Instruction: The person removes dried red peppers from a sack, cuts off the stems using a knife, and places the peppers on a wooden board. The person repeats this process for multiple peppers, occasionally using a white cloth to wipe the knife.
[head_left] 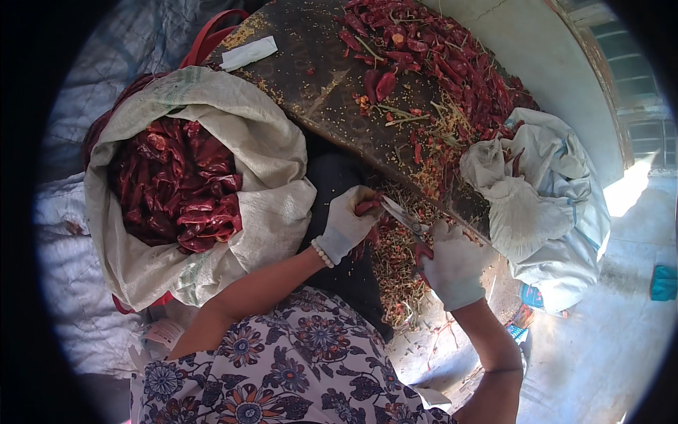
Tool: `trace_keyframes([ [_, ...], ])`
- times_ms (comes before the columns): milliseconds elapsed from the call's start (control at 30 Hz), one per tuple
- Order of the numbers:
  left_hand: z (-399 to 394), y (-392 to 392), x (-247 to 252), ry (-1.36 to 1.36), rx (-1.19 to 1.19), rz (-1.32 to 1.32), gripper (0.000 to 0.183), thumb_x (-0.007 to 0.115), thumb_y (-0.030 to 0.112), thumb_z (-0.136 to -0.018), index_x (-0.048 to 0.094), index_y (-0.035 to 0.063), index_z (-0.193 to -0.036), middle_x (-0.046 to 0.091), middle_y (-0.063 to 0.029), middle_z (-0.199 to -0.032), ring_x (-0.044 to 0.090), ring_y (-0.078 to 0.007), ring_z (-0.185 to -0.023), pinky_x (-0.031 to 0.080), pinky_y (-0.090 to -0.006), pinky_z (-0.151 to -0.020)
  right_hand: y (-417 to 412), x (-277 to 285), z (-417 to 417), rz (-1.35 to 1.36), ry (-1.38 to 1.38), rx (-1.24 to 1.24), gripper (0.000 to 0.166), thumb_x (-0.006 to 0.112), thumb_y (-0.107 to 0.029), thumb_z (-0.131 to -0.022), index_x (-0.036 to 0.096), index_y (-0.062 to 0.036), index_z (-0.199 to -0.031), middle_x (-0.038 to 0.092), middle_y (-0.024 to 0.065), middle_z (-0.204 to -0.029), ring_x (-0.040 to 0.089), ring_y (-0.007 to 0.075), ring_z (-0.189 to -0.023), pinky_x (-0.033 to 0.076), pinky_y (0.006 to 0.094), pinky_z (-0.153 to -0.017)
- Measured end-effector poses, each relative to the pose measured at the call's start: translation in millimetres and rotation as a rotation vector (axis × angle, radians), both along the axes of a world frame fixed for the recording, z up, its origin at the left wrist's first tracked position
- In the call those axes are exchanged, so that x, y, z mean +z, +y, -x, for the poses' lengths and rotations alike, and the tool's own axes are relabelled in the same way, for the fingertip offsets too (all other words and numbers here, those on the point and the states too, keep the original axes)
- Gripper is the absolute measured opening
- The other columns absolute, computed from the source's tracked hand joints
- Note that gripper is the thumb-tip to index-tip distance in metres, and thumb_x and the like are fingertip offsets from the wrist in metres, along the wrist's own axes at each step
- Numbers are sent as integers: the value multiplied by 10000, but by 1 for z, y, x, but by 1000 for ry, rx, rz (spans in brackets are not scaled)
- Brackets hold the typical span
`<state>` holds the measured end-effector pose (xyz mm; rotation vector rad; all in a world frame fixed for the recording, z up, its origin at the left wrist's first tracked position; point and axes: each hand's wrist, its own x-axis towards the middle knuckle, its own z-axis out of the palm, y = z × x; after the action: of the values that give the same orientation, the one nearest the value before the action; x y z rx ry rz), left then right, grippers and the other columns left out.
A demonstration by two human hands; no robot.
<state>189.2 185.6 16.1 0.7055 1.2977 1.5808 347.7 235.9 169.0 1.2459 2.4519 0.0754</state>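
Note:
My left hand (347, 220), in a white knit glove with a beaded bracelet at the wrist, grips a dried red chili pepper (368, 204). My gloved right hand (456, 265) holds scissors (405, 218) by their red handles. Their blade tips reach up to the end of the chili, and I cannot tell whether they touch it. Below both hands lies a heap of cut stems and chili scraps (400, 275). To the left, a white woven sack (275, 212) with its rim rolled down is full of dried red chilies (172, 183).
A dark table (302, 69) carries a pile of dried chilies with stems (450, 58), scattered seeds and a folded white paper (249, 53). Another woven sack (556, 212) stands at its right end. A quilted cover (61, 265) lies at far left; a wall rises behind the table.

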Motion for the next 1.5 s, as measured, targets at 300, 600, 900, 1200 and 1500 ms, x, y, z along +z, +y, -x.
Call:
trace_keyframes([
  [300, 1, 5, -5, 92, 56, -22, 175, 730, 12, -843, 641, -10, -992, 661, -31, -855, 592, -66, -780, 509, -241, -696, -17, -29, 0, 103, 170, -210, 421, 647, -377, -886, 540, -30, -1099, 648, 193, -951, 678, 394, -824, 540, 484, -706],
  [600, 5, 6, -18, 42, -58, -7, 164, 745, 26, -836, 645, -3, -963, 650, -16, -835, 566, -61, -768, 498, -236, -693, -19, -48, -14, 144, 284, -249, 482, 644, -459, -878, 558, -4, -1013, 681, 216, -872, 671, 413, -815, 506, 502, -697],
  [900, 9, 7, -31, -104, -154, -88, 187, 769, 26, -823, 641, 2, -957, 648, -8, -841, 576, -56, -775, 504, -228, -692, -9, -63, -34, 500, 650, -321, 364, 746, -325, -858, 550, -18, -846, 613, 112, -692, 579, 209, -601, 453, 346, -557],
  [1200, 14, -1, -12, -295, -233, -81, 158, 730, -19, -854, 639, 6, -981, 647, -7, -887, 593, -65, -824, 514, -228, -741, -15, -76, -45, 1439, 1029, -843, 275, 686, -307, -890, 603, -49, -928, 588, 7, -689, 553, 110, -586, 401, 241, -432],
  [1500, 16, -2, -16, -286, -247, -71, 182, 701, -22, -877, 626, -7, -1043, 666, -41, -966, 638, -101, -872, 537, -250, -781, -24, -73, -40, 214, 666, -331, 325, 734, -273, -806, 596, -44, -991, 667, 160, -890, 649, 387, -754, 509, 450, -688],
])
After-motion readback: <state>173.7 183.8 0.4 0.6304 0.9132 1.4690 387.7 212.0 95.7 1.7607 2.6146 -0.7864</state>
